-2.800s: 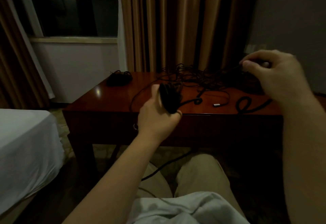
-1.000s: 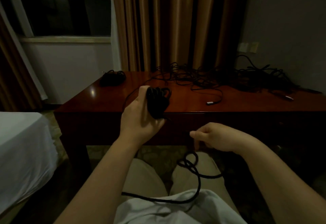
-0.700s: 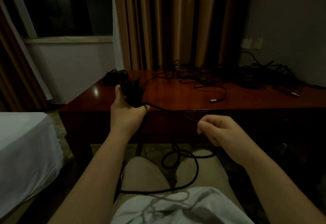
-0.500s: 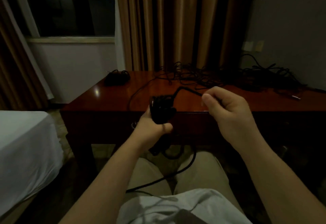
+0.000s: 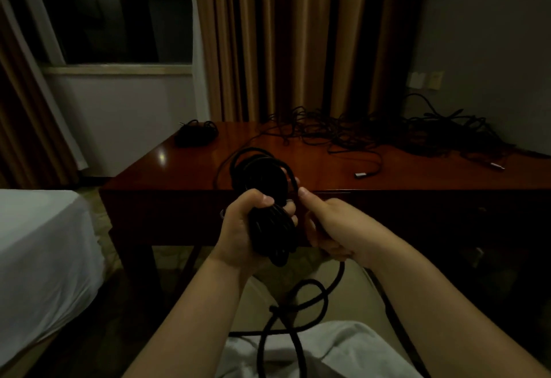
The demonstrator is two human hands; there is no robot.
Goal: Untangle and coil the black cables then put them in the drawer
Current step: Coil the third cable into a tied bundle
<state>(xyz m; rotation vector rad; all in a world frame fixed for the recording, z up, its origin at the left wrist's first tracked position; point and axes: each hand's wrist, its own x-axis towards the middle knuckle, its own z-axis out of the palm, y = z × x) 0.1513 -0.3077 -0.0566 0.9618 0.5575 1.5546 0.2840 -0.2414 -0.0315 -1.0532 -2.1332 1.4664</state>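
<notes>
Since half a second ago, our right hand (image 5: 337,228) has dropped from desk-top level to beside our left hand (image 5: 247,228). Left grips the coiled black cable (image 5: 262,187) before the desk (image 5: 190,169); right is curled round its loose tail (image 5: 298,303). Tangled cables (image 5: 387,133) lie on the desk's rear.

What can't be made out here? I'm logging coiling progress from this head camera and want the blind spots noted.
- Coil: turn count unreadable; black loops merge in the dim light.
- Loose cable: its free end runs off the bottom edge.
- Right hand: fingertips curl out of sight.
- Tangled cables: individual cords inseparable, dark and small.
- Drawer: the desk front is in shadow; none discernible.
</notes>
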